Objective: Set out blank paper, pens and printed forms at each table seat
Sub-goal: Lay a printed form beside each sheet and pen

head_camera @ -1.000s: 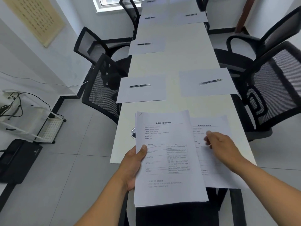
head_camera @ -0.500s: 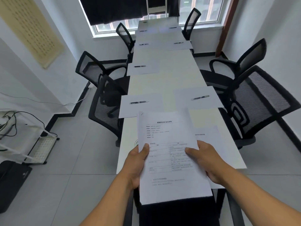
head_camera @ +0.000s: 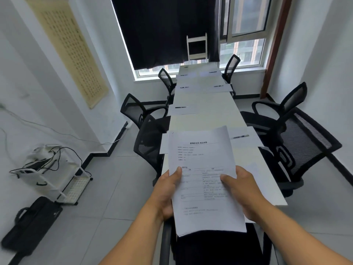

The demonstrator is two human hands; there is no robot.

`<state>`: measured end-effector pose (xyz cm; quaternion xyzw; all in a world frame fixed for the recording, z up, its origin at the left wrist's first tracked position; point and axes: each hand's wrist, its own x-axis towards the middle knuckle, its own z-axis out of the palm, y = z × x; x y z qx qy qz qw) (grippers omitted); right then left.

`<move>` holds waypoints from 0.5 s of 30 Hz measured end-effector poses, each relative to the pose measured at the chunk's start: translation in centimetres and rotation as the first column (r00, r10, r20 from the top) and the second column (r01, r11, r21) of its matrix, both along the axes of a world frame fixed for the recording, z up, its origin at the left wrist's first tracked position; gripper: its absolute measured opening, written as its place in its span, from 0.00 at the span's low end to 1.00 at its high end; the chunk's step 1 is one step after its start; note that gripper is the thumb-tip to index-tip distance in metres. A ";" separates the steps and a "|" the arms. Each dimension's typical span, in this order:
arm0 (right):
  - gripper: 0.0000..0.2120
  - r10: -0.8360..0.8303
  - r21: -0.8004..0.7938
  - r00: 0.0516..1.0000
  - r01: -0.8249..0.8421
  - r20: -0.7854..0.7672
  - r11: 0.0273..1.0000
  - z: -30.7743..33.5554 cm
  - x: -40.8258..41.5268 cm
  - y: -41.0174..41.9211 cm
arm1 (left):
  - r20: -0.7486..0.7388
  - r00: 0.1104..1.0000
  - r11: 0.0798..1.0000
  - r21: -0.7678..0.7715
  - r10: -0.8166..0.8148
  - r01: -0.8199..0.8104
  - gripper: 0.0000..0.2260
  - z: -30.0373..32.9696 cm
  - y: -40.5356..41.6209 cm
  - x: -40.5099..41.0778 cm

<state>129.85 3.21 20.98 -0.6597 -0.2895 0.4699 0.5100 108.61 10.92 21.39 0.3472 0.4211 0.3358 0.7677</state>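
Above the long table [head_camera: 214, 115], left hand [head_camera: 166, 194] and right hand [head_camera: 242, 194] grip one form stack [head_camera: 202, 159].

Counted by kind:

- One long white table [head_camera: 208, 115].
- Six black mesh office chairs in full view, three per side, nearest left [head_camera: 146, 144].
- One further dark seat [head_camera: 215, 247] at the bottom edge.
- Seven blank white paper sheets, nearest right [head_camera: 248, 141].
- Five black pens clearly seen, nearest [head_camera: 240, 136]; the far end is too blurred to count.
- One stack of white printed forms [head_camera: 202, 159].
- Two bare hands: left hand [head_camera: 168, 192], right hand [head_camera: 242, 194].
- One white wire cart [head_camera: 57, 180].
- One black bag [head_camera: 30, 224].
- One beige wall scroll [head_camera: 68, 48].
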 end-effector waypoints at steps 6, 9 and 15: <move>0.06 0.035 0.047 0.999 -0.034 -0.015 0.998 3.2 -2.4 -4.4 | -0.023 0.999 0.999 -0.011 -0.035 0.034 0.19 2.7 -4.1 -3.4; 0.07 0.068 0.070 0.998 -0.069 0.008 0.995 5.0 -3.8 -5.0 | -0.029 0.999 0.999 0.018 -0.041 0.042 0.19 4.1 -5.0 -5.5; 0.07 0.133 0.117 0.990 -0.139 0.055 0.983 7.0 -8.0 -3.2 | -0.009 1.000 0.998 0.050 -0.022 0.022 0.19 6.3 -4.2 -10.4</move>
